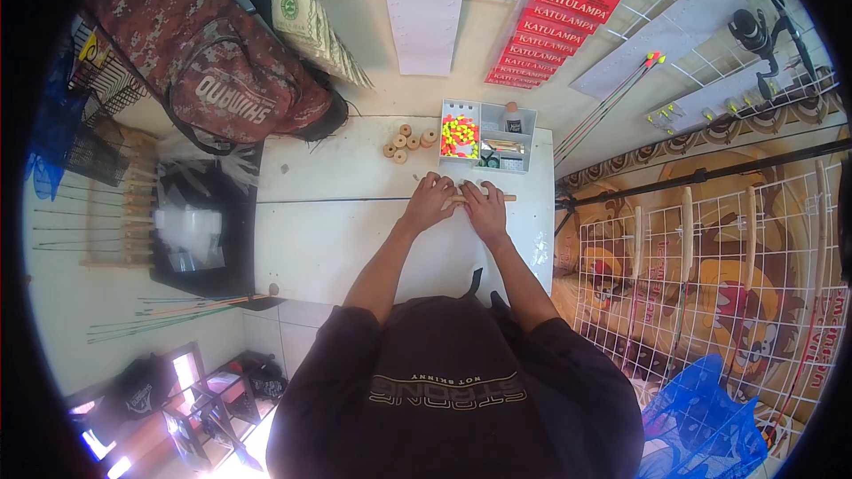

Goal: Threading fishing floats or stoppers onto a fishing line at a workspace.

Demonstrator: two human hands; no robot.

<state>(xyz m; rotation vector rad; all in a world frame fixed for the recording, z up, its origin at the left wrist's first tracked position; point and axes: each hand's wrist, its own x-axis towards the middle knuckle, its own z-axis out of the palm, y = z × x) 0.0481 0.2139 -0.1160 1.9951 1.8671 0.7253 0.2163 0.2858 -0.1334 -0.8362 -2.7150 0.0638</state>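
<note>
A thin dark fishing rod (pixel 337 200) lies level across the white table (pixel 355 253), its tip side pointing left. Its light wooden-looking handle (pixel 509 198) sticks out past my right hand (pixel 485 210). The fingers of that hand are closed round the handle. My left hand (pixel 430 202) grips the rod close by, where the handle meets the thin shaft. Both sets of fingertips nearly meet, and whatever small detail lies between them is too small to make out.
Beyond my hands stands a grey compartment tray (pixel 530 137) with bright red-yellow fishing floats (pixel 459 135) and a small bottle (pixel 512 115). Several round wooden pieces (pixel 400 157) sit beside it. A camouflage rod bag (pixel 222 80) leans at far left; a wire rack (pixel 710 257) holds rods at right.
</note>
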